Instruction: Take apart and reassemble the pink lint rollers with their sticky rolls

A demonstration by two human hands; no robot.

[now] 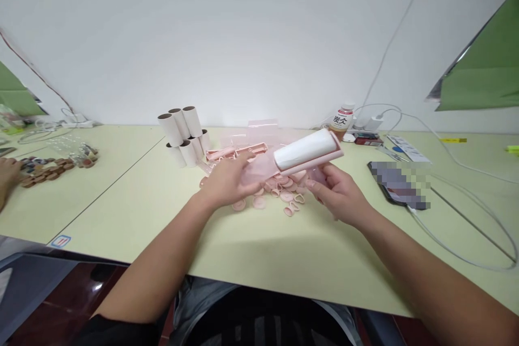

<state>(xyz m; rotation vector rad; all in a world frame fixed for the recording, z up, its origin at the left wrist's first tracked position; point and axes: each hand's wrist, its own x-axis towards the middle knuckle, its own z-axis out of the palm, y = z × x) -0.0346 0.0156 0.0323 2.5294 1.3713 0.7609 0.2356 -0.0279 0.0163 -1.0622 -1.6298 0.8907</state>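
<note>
My right hand (338, 193) is closed on the pink handle of a lint roller (308, 152), whose white paper roll points up and to the right. My left hand (227, 181) is closed on a translucent pink cover (259, 173) held against the roller's left end. Under both hands, on the pale yellow-green table (259, 238), lies a heap of small pink plastic caps (284, 194). Pink roller frames (237, 152) lie just behind my left hand.
A stack of white cardboard-cored rolls (184, 135) stands behind left. A drink bottle (341, 120), a power strip with chargers (367, 124), a phone (399, 184) and a looping white cable (478, 216) lie to the right. Another person's hand (8, 173) rests by brown caps (46, 168) at far left.
</note>
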